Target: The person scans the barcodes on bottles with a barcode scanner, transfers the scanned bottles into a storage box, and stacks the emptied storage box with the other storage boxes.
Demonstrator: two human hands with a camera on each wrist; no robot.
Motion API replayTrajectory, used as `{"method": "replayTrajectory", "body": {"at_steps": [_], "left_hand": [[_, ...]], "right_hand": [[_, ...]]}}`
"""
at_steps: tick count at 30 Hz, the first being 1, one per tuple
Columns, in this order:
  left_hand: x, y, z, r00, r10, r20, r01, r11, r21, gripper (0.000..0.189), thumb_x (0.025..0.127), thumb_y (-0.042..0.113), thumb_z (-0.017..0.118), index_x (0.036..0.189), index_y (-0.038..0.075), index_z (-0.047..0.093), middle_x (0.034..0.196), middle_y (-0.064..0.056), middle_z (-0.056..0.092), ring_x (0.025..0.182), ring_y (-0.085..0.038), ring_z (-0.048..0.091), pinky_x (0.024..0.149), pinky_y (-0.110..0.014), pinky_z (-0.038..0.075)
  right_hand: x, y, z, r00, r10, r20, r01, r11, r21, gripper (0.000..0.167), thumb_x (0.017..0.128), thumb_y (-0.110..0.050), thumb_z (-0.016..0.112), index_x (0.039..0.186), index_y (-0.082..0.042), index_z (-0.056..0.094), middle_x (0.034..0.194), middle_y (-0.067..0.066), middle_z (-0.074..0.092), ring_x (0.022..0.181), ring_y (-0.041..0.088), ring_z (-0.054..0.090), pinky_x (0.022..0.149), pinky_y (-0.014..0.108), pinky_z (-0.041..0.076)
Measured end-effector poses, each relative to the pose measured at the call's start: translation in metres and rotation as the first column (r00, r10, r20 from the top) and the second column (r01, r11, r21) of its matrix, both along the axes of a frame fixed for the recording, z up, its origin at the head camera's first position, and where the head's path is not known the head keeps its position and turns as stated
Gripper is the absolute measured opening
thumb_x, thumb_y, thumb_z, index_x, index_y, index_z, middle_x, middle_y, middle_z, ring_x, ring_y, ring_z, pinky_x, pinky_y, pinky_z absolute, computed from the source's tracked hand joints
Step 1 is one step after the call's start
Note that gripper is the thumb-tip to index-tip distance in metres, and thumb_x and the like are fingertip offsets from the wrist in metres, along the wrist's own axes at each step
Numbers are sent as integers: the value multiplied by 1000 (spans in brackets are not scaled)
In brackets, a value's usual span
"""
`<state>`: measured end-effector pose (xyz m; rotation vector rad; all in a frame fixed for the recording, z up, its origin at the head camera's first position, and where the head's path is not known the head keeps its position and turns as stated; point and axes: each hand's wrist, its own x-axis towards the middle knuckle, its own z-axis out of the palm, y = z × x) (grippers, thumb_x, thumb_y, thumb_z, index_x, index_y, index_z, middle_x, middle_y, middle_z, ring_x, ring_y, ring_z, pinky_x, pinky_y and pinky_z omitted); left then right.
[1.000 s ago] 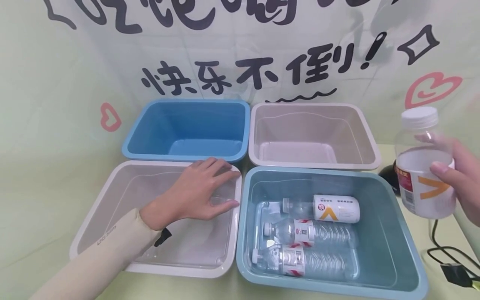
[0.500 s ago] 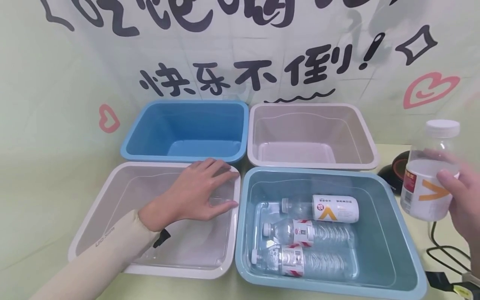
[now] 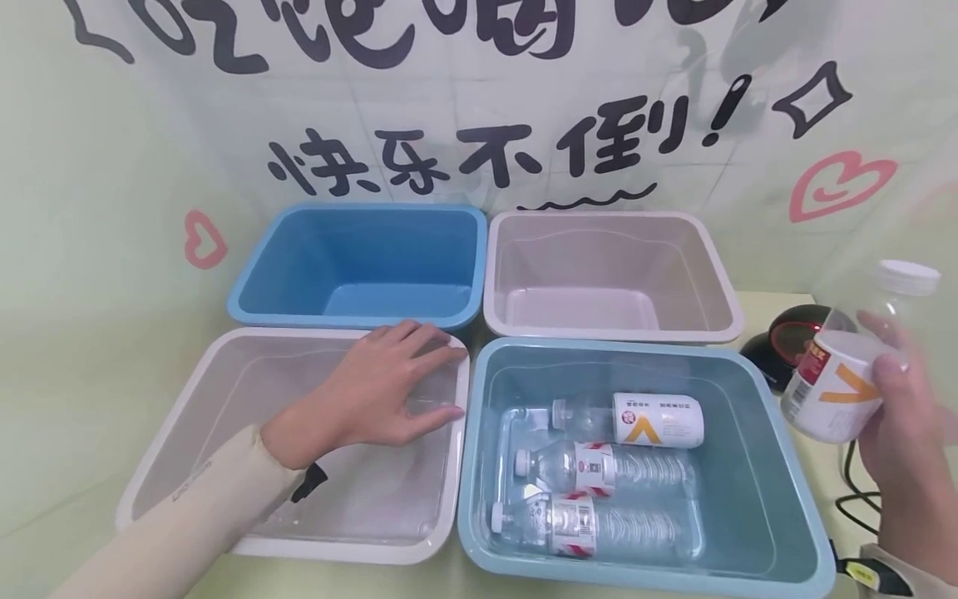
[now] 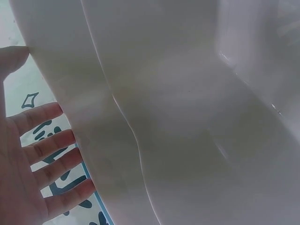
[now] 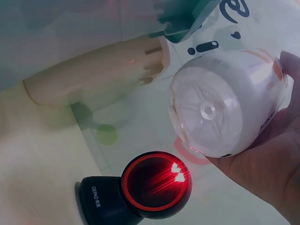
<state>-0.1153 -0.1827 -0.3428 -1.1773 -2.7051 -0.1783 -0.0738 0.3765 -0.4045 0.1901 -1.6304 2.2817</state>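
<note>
My right hand (image 3: 906,433) grips a clear plastic bottle (image 3: 834,387) with a white cap and a white label bearing an orange V. The bottle tilts in the air at the right, overlapping a black scanner (image 3: 797,333) in the head view. Its round base (image 5: 206,110) faces the right wrist camera, above the scanner's red-lit head (image 5: 157,185). My left hand (image 3: 374,387) is over the front-left grey bin (image 3: 441,532), fingers spread and relaxed. In the left wrist view, the left hand's fingertips (image 4: 68,136) are right at that bin's rim.
The front-right teal bin (image 3: 778,499) holds several bottles lying on their sides, one a V-label bottle (image 3: 659,418). Behind stand a blue bin (image 3: 359,320) and another grey bin (image 3: 614,334), against a lettered wall sheet. A black cable (image 3: 849,499) lies at the right.
My right hand has carried the bottle down, and the bottle now leans more with its base toward the scanner. The left hand stays at the bin's rim; the head view has shifted slightly.
</note>
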Motion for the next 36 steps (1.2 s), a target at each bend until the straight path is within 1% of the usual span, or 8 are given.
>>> {"method": "replayTrajectory", "body": {"at_steps": [3, 8, 10, 18, 24, 29, 32, 36], "left_hand": [[2, -1, -2, 1000, -3, -2, 3, 1000, 0, 66, 90, 69, 66, 138, 24, 68, 134, -1, 66, 120, -24, 61, 97, -49, 59], [0, 1, -3, 1000, -12, -22, 12, 1000, 3, 67, 89, 69, 67, 138, 24, 69, 133, -2, 67, 119, -24, 62, 96, -48, 60], [-2, 1, -2, 1000, -12, -27, 12, 1000, 0, 66, 89, 69, 67, 138, 24, 69, 133, -2, 67, 119, -24, 62, 95, -48, 60], [-2, 1, 1, 1000, -6, -28, 6, 1000, -1, 67, 89, 69, 67, 138, 24, 69, 133, -2, 67, 118, -24, 62, 93, -47, 61], [2, -1, -1, 1000, -3, -24, 3, 1000, -4, 66, 89, 68, 66, 137, 24, 69, 132, -2, 67, 119, -25, 62, 97, -49, 59], [4, -2, -2, 1000, 2, -12, -2, 1000, 2, 65, 90, 67, 67, 137, 24, 69, 132, -1, 67, 118, -23, 62, 95, -48, 59], [3, -1, -2, 1000, 2, -7, -2, 1000, 0, 65, 90, 68, 66, 138, 24, 69, 133, -1, 67, 119, -23, 62, 96, -48, 60], [2, -1, -4, 1000, 0, -19, 0, 1000, 2, 65, 89, 68, 67, 137, 23, 70, 132, -2, 67, 119, -24, 62, 96, -49, 60]], "right_hand": [[3, 3, -9, 1000, -17, 4, 17, 999, -30, 56, 99, -16, 61, 153, -5, 47, 115, 9, 73, 90, 17, 74, 71, 24, 58], [5, 8, -18, 996, 62, -64, -72, 985, -157, 59, 93, -2, 39, 152, -2, 44, 124, 13, 74, 99, 20, 76, 78, 26, 58], [4, 7, -19, 995, 65, -79, -77, 984, -162, 62, 90, 1, 33, 150, 0, 46, 127, 13, 73, 102, 20, 75, 82, 26, 58], [1, 10, -21, 995, 39, -91, -57, 979, -196, 61, 88, 3, 34, 147, 4, 49, 121, 15, 75, 99, 21, 75, 81, 27, 56], [6, 1, -17, 995, -90, -34, 81, 976, -200, 56, 90, 5, 50, 146, 5, 47, 114, 14, 75, 94, 20, 75, 79, 26, 56], [5, -1, -18, 993, -112, -24, 105, 971, -214, 49, 93, 12, 47, 141, 2, 50, 115, 13, 75, 95, 18, 74, 78, 24, 56], [4, -4, -16, 982, -190, 19, 191, 971, -145, 48, 95, 14, 46, 140, -2, 52, 118, 10, 73, 97, 15, 70, 78, 21, 54], [3, -11, -15, 952, -295, 78, 298, 954, -25, 50, 94, 8, 57, 142, -5, 55, 114, 7, 71, 96, 14, 66, 78, 18, 52]]}}
